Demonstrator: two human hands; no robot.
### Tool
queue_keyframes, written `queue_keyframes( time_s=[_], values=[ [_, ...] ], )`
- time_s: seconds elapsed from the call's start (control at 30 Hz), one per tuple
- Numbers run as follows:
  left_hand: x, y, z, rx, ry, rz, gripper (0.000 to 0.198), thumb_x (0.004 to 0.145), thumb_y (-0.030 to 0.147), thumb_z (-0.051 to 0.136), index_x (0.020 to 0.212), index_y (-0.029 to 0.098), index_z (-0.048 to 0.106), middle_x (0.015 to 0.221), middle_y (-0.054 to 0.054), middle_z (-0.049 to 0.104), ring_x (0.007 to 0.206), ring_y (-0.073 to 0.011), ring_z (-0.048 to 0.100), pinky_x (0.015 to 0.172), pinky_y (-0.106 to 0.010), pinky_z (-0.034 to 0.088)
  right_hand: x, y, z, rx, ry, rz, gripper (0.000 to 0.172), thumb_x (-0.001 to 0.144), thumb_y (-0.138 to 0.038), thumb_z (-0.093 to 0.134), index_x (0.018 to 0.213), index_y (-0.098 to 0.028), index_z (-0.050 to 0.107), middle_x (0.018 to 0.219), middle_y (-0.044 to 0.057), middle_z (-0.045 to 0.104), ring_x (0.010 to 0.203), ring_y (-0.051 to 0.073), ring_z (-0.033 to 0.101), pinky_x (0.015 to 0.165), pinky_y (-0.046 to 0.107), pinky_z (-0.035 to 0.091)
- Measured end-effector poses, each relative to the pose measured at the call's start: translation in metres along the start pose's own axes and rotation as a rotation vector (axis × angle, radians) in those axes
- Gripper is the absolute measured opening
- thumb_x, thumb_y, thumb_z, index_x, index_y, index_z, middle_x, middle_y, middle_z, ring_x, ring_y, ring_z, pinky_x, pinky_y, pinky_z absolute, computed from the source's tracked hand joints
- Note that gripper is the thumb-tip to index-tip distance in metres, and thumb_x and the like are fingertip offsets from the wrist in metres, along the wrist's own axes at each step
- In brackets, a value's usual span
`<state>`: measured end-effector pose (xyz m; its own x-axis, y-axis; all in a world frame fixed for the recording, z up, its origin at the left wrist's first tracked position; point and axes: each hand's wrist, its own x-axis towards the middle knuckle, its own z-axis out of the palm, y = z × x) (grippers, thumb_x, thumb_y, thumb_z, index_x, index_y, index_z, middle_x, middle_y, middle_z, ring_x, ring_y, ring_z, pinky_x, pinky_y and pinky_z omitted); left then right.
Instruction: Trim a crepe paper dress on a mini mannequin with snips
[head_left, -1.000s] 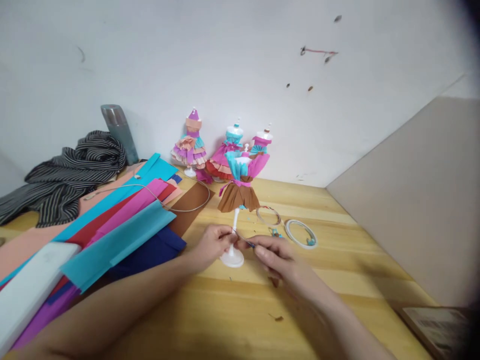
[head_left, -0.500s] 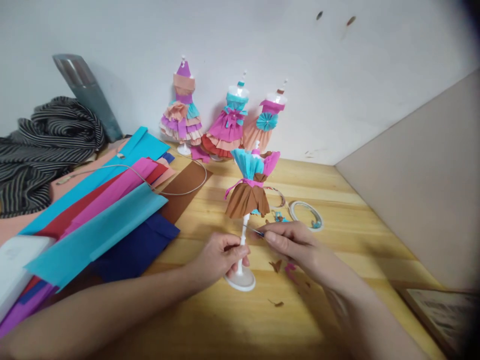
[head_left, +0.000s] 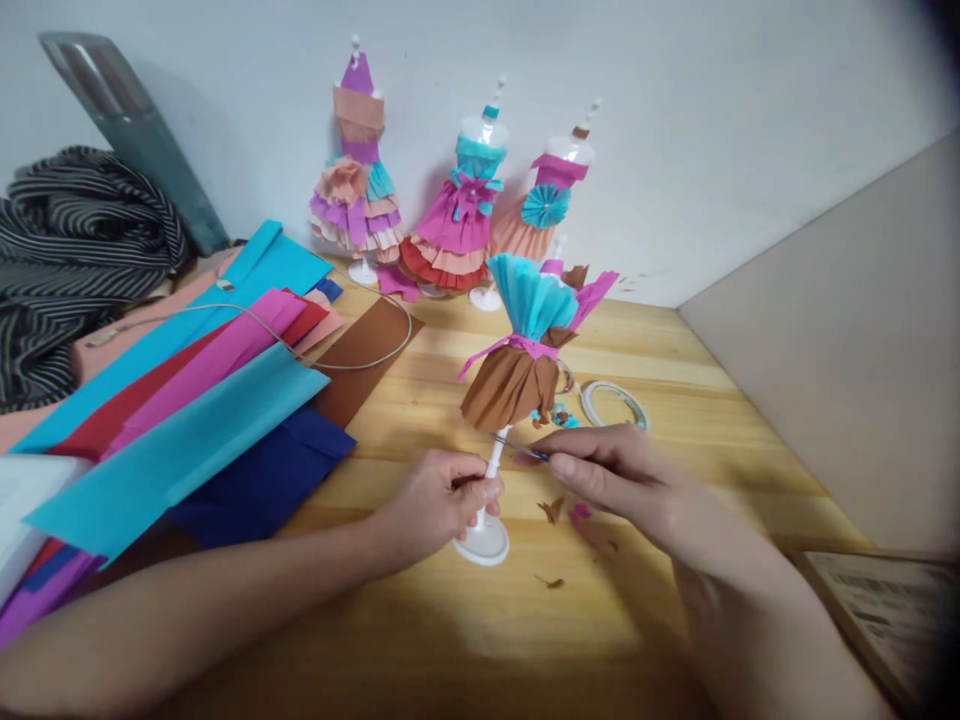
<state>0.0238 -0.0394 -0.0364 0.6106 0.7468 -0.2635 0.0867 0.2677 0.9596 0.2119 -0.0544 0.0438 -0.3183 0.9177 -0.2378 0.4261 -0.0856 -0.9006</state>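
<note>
A small white mannequin stand (head_left: 484,540) carries a paper dress (head_left: 525,350) with a brown skirt, a pink waistband and a blue and pink top. My left hand (head_left: 439,500) is closed around the stand's thin pole just above the round base. My right hand (head_left: 607,475) pinches a thin metal tool (head_left: 517,447), whose tip points at the pole under the skirt's hem. Small brown and pink paper scraps (head_left: 559,510) lie on the wooden table (head_left: 420,620) beside the base.
Three finished paper dresses (head_left: 454,215) stand on mannequins against the white wall. Coloured paper sheets (head_left: 187,420) fan out at the left, with a thin cord over them. Tape rolls (head_left: 613,402) lie behind the dress. A striped cloth (head_left: 75,250) and a grey bottle (head_left: 127,130) sit far left. A beige panel rises at the right.
The view has tipped down and closer, so everything sits higher and larger. My left hand has slid down the pole toward the base; my right hand keeps the tool at the pole.
</note>
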Motion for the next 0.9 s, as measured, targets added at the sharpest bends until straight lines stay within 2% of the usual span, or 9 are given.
queue_keyframes(
  time_s=[0.27,0.5,0.67,0.9],
  values=[
    [-0.0011,0.0028,0.0005,0.035,-0.004,0.003,0.029,0.079,0.038,0.052,0.062,0.016,0.058,0.047,0.005,0.046,0.039,-0.0068,0.041,0.039,-0.018,0.03,-0.0034,-0.0036,-0.0109,0.008,-0.071,-0.008,0.05,0.081,-0.061,0.058,0.064,-0.015,0.066,0.051,0.0,0.043,0.048,0.011,0.038,0.043,0.026,0.032],
    [-0.0043,-0.0005,0.0032,0.05,-0.032,-0.002,0.027,0.078,0.037,0.052,0.063,0.015,0.058,0.048,0.004,0.048,0.04,-0.0067,0.041,0.039,-0.018,0.031,-0.0013,-0.0046,-0.0085,0.037,-0.076,-0.013,0.051,0.08,-0.062,0.059,0.052,-0.019,0.057,0.051,-0.001,0.038,0.048,0.012,0.038,0.043,0.027,0.033],
    [-0.005,-0.0012,0.004,0.045,-0.045,-0.002,0.026,0.078,0.036,0.052,0.063,0.016,0.057,0.048,0.005,0.047,0.04,-0.0066,0.042,0.04,-0.018,0.031,-0.0004,-0.0021,-0.0062,0.015,-0.068,-0.02,0.053,0.081,-0.063,0.057,0.052,-0.019,0.054,0.052,0.0,0.04,0.049,0.011,0.033,0.044,0.026,0.027],
    [-0.0057,0.0003,0.0046,0.054,-0.043,-0.004,0.025,0.078,0.034,0.052,0.062,0.015,0.057,0.049,0.005,0.048,0.041,-0.0066,0.043,0.04,-0.017,0.032,0.0001,-0.0033,-0.0039,-0.003,-0.091,-0.031,0.055,0.082,-0.064,0.055,0.053,-0.018,0.05,0.052,-0.001,0.039,0.05,0.01,0.035,0.045,0.025,0.03]
  ],
)
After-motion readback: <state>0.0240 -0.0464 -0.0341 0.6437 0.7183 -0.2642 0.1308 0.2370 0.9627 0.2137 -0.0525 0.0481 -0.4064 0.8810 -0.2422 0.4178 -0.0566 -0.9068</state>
